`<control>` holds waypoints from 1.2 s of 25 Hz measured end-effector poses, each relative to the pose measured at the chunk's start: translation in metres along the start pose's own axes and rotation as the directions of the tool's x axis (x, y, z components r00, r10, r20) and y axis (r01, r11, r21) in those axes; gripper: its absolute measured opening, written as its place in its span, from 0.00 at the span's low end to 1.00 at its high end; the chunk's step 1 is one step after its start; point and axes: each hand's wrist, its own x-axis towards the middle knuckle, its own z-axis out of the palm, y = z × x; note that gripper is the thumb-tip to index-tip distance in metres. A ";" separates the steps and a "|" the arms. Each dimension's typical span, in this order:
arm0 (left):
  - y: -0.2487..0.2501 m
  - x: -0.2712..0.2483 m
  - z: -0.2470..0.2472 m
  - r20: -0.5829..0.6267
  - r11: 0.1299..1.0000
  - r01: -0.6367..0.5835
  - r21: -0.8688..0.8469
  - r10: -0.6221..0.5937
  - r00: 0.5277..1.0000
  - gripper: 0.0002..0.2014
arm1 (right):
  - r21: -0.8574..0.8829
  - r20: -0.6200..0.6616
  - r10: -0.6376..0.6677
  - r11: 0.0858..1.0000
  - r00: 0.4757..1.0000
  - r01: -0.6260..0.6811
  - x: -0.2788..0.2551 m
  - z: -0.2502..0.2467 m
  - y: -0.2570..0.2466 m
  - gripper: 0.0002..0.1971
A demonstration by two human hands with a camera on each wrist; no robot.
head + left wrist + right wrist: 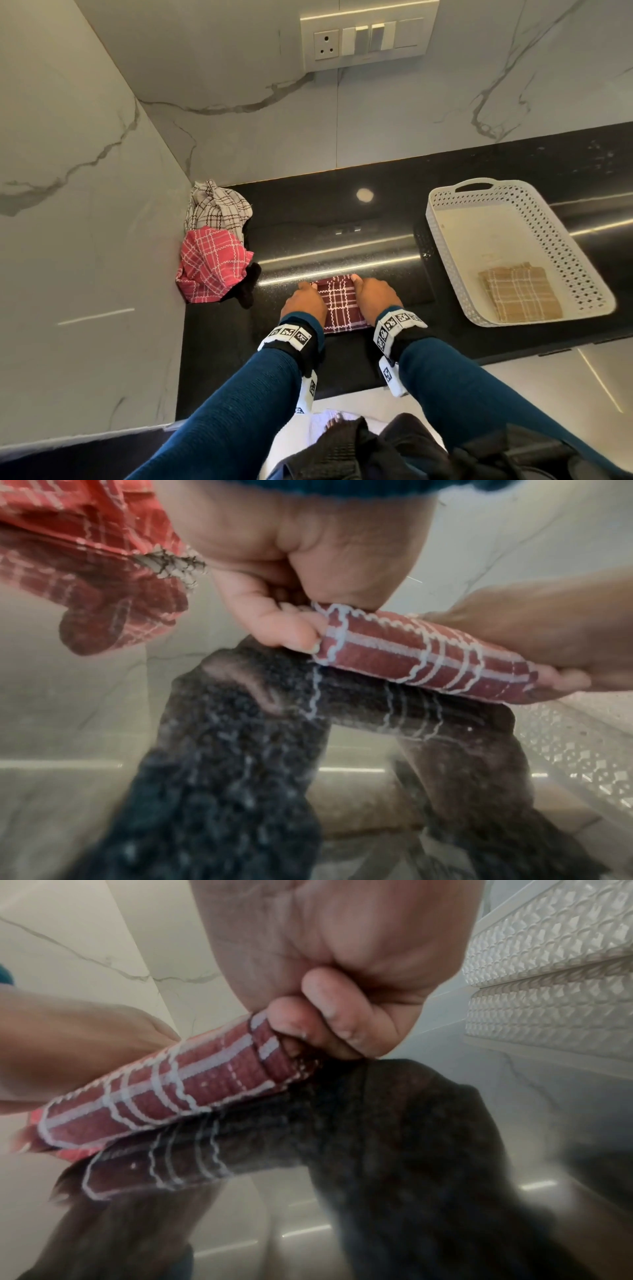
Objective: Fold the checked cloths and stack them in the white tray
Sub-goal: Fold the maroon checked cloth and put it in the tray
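On the black counter (342, 240) sits the white tray (582, 274) at the right, a folded tan cloth (520, 294) inside. Near the front edge, the left hand (303, 303) and right hand (376, 298) each pinch a side of the folded maroon cloth (339, 305).

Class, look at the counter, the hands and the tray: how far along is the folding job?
Done: one folded beige checked cloth lies in the white tray. In hand: the left hand and right hand pinch the maroon checked cloth, folded small on the black counter. Left: the pink checked cloth and white checked cloth, crumpled in the corner.
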 end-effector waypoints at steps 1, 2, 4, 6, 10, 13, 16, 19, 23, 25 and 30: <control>0.000 0.000 -0.001 0.012 1.000 0.000 0.020 -0.001 1.000 0.18 | 0.027 0.023 0.022 0.999 0.999 -0.023 0.003 -0.001 0.000 0.37; -0.001 -0.001 -0.004 0.017 1.000 0.009 0.017 -0.010 1.000 0.19 | 0.079 0.046 0.039 0.996 0.998 -0.043 0.004 -0.004 0.001 0.36; -0.006 -0.005 -0.010 0.009 0.998 0.046 -0.054 -0.045 0.999 0.23 | 0.232 0.052 0.047 0.971 0.998 -0.058 -0.001 -0.012 0.003 0.33; -0.014 -0.017 -0.012 -0.073 0.999 0.009 -0.045 -0.012 0.997 0.22 | 0.308 -0.038 0.019 0.951 0.999 -0.007 -0.020 -0.020 0.006 0.25; -0.025 -0.042 0.010 -0.267 0.836 -0.484 0.259 0.544 0.796 0.22 | 0.041 -0.244 -0.378 0.916 0.893 0.399 -0.060 -0.007 0.002 0.20; -0.031 -0.029 0.033 -0.061 0.754 -0.509 0.415 0.582 0.811 0.30 | -0.234 0.110 -0.420 0.870 0.901 0.434 -0.058 0.019 0.001 0.33; -0.035 -0.012 0.037 0.020 0.776 -0.455 0.436 0.498 0.867 0.31 | -0.332 0.233 -0.354 0.846 0.906 0.416 -0.042 0.020 0.003 0.35; -0.026 -0.004 0.022 0.076 0.791 -0.492 0.364 0.501 0.862 0.32 | -0.282 0.270 -0.307 0.881 0.913 0.380 -0.032 0.009 -0.002 0.37; -0.030 -0.014 0.010 -0.216 0.928 -0.360 -0.098 0.333 0.918 0.32 | 0.106 0.011 -0.271 0.957 0.962 0.269 -0.038 0.006 0.003 0.34; -0.037 -0.014 0.012 -0.173 0.934 -0.196 -0.299 0.148 0.974 0.22 | 0.310 -0.095 -0.123 0.939 0.988 0.147 -0.043 0.004 0.011 0.19; -0.031 -0.001 0.020 0.032 0.929 0.027 -0.369 -0.017 0.999 0.30 | 0.521 0.126 0.107 0.839 0.986 -0.158 -0.038 -0.008 0.015 0.10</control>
